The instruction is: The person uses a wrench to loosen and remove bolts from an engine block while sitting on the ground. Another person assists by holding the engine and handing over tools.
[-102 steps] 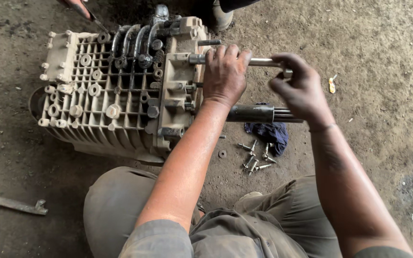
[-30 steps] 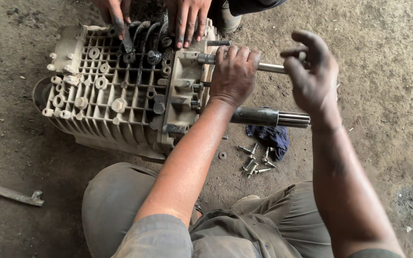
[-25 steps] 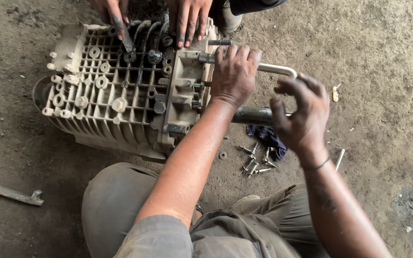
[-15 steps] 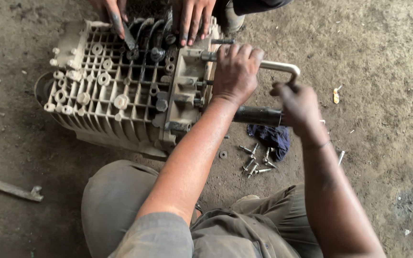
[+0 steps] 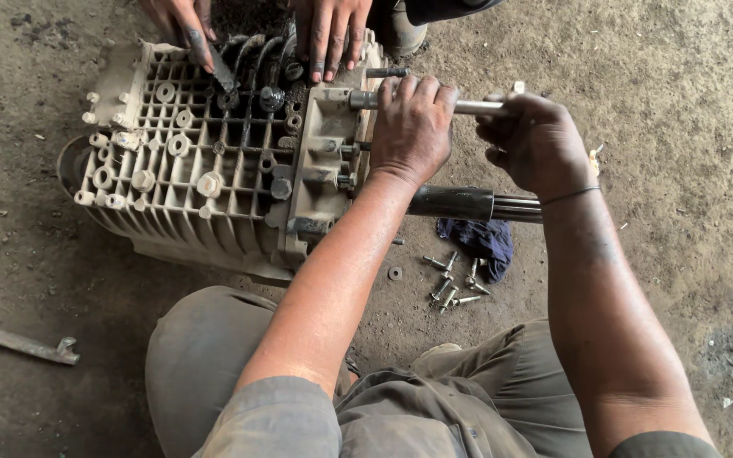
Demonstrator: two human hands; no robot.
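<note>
Since half a second ago the right hand (image 5: 536, 140) has risen from the thick dark splined shaft (image 5: 472, 203) and is now closing around the outer end of the thin, smooth steel rod (image 5: 481, 107). Beside it, the left hand (image 5: 413, 127) is gripping that rod where it is entering the grimy, ribbed cast-metal gearbox housing (image 5: 214, 161) (another person's two oily hands (image 5: 328, 34) are resting on its far edge). Loose bolts (image 5: 451, 284) are lying on the dusty concrete by a blue rag (image 5: 481, 242).
</note>
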